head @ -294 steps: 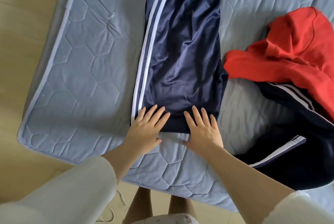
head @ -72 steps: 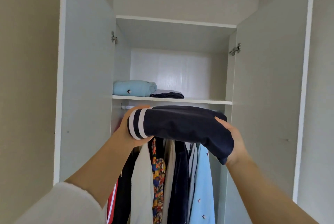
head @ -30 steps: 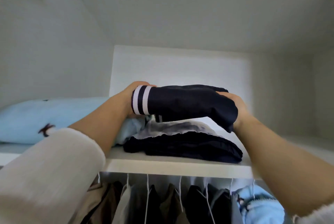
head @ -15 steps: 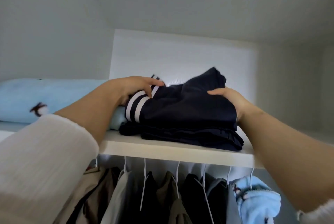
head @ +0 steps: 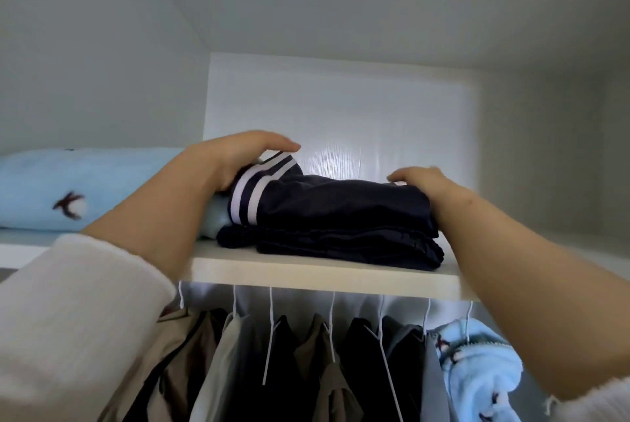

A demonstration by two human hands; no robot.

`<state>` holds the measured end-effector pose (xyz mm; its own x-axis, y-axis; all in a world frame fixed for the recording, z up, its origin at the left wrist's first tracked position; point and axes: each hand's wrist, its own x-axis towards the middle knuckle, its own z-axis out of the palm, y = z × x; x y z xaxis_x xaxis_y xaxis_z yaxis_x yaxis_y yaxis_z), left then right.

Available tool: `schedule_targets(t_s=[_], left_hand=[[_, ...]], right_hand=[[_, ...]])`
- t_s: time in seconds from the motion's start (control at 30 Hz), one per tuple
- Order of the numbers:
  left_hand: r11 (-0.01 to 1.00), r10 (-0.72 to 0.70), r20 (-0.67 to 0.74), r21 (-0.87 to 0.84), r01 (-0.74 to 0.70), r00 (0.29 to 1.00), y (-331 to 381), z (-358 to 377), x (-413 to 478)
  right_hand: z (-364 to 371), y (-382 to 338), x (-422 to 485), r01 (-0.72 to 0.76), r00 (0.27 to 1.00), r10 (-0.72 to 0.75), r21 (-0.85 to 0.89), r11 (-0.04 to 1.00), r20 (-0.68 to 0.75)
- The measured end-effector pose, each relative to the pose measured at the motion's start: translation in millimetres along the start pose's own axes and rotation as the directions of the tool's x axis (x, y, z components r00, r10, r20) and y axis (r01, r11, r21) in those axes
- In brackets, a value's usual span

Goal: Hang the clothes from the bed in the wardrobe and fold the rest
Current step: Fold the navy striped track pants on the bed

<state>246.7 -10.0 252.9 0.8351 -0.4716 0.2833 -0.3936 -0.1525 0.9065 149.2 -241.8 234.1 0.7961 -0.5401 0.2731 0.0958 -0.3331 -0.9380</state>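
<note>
The folded navy shorts (head: 341, 203) with white stripes lie on a dark folded garment (head: 341, 247) on the wardrobe's white upper shelf (head: 306, 273). My left hand (head: 235, 159) is at the striped left end, its palm against the fabric and its fingers arched loosely over the top. At the right end, my right hand (head: 433, 189) rests its fingers flat on the shorts; it is slightly blurred.
A rolled light-blue fleece (head: 85, 186) lies on the shelf to the left, touching the dark pile. Under the shelf, several dark and beige garments (head: 289, 353) hang on white hangers, with a light-blue fleece piece (head: 477, 363) at the right. The shelf's right part is bare.
The shorts went from the bed to the wardrobe shelf. In the last half second they settled flat on the dark pile and both hands loosened their hold.
</note>
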Motion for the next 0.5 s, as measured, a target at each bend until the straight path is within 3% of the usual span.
schedule_targets(t_s=[0.07, 0.13, 0.2, 0.23, 0.3, 0.37, 0.43, 0.5], left_hand=[[0.951, 0.235, -0.035, 0.214, -0.222, 0.971, 1.1, 3.3, -9.6], [0.817, 0.292, 0.06, 0.503, -0.282, 0.955, -2.5, 10.1, -15.3], [0.721, 0.141, 0.133, 0.665, -0.193, 0.981, -8.6, 18.4, -18.2], [0.727, 0.055, 0.127, 0.675, -0.127, 0.99, -9.9, 20.3, -18.7], [0.777, -0.083, 0.082, 0.63, 0.013, 0.993, -6.2, 21.1, -20.6], [0.77, -0.157, 0.063, 0.632, 0.082, 0.986, 3.5, 22.3, -20.1], [0.67, -0.117, 0.034, 0.74, 0.054, 0.993, 16.0, 27.3, -9.4], [0.479, 0.033, 0.016, 0.878, -0.03, 0.999, 26.7, 36.5, 6.3]], right_hand=[[-1.5, -3.8, -5.6, 0.23, 0.963, -0.226, 0.006, 0.973, -0.149], [3.6, -7.3, -20.2, 0.355, 0.935, -0.353, 0.06, 0.933, -0.043], [7.3, -3.5, -30.9, 0.285, 0.939, -0.279, 0.001, 0.959, 0.2], [8.7, -1.8, -35.4, 0.25, 0.933, -0.216, -0.088, 0.964, 0.289], [8.0, 1.3, -38.0, 0.227, 0.935, -0.145, -0.233, 0.946, 0.324], [6.4, 1.7, -39.8, 0.218, 0.95, -0.148, -0.246, 0.944, 0.275], [5.4, 3.1, -40.4, 0.21, 0.956, -0.156, -0.208, 0.955, 0.249], [4.8, 4.9, -41.6, 0.187, 0.96, -0.149, -0.149, 0.971, 0.236]])
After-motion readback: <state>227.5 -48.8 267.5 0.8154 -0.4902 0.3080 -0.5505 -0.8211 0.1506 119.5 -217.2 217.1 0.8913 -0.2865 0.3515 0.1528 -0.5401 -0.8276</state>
